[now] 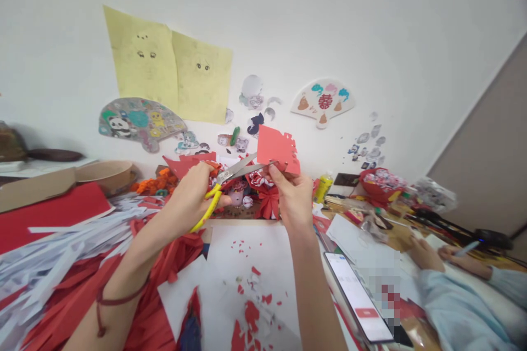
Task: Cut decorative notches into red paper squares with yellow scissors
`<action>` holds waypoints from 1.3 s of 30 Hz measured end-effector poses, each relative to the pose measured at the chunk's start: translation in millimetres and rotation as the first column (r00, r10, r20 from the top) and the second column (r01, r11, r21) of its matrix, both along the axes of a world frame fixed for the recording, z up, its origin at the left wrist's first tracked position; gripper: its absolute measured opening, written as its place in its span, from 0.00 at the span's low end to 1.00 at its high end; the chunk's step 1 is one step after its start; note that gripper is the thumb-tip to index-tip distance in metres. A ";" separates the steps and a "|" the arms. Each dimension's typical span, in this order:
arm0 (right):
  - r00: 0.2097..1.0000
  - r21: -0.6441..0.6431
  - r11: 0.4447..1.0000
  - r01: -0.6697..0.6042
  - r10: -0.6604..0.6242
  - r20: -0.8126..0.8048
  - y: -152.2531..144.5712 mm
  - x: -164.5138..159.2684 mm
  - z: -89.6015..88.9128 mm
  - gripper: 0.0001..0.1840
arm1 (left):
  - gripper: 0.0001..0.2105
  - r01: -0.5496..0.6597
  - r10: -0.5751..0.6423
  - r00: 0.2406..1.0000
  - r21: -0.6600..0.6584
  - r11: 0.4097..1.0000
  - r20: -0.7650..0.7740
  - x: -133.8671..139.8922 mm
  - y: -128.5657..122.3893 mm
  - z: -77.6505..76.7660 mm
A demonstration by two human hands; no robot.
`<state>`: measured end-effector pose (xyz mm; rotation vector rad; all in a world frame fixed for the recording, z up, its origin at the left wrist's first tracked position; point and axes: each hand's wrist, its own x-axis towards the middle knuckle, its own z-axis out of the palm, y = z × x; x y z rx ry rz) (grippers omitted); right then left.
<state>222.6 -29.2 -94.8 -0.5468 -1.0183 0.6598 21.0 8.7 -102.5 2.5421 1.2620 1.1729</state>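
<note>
My left hand [201, 192] grips a pair of scissors [212, 203] with yellow handles, its metal blades parted and pointing right. The blade tips meet the lower left edge of a piece of red paper [275, 148]. That paper is held up by my right hand [293, 192], pinched along its bottom edge between thumb and fingers. Jagged notches run down its right side. Under my hands lies a white sheet [251, 247] strewn with small red paper scraps [252, 312].
Red and white paper strips [66, 269] heap up on the left. A lit phone [358, 296] lies at right. Beyond it, a co-worker's hands [457, 255] hold a pen. Paper flowers [267, 197] stand behind my hands, against a wall with painted fans [142, 120].
</note>
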 end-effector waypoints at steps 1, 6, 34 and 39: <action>1.000 0.001 1.000 0.001 -0.001 0.003 -0.4 0.2 0.3 0.10 | 0.17 0.011 -0.011 1.000 -0.020 1.000 -0.002 0.5 -0.2 -0.4; 0.999 0.019 0.999 0.045 -0.045 0.004 0.2 -2.0 0.1 0.12 | 0.18 0.080 -0.079 0.997 -0.055 0.995 0.020 6.2 -5.0 1.0; 0.998 -0.007 0.999 -0.050 0.050 0.032 -2.8 -20.6 -4.0 0.10 | 0.14 0.108 -0.096 0.989 -0.110 0.988 0.115 14.5 -14.7 3.7; 0.998 0.019 0.998 -0.065 0.065 -0.006 -4.6 -25.4 -3.8 0.09 | 0.16 0.107 -0.092 0.986 -0.104 0.989 0.137 13.7 -13.8 2.3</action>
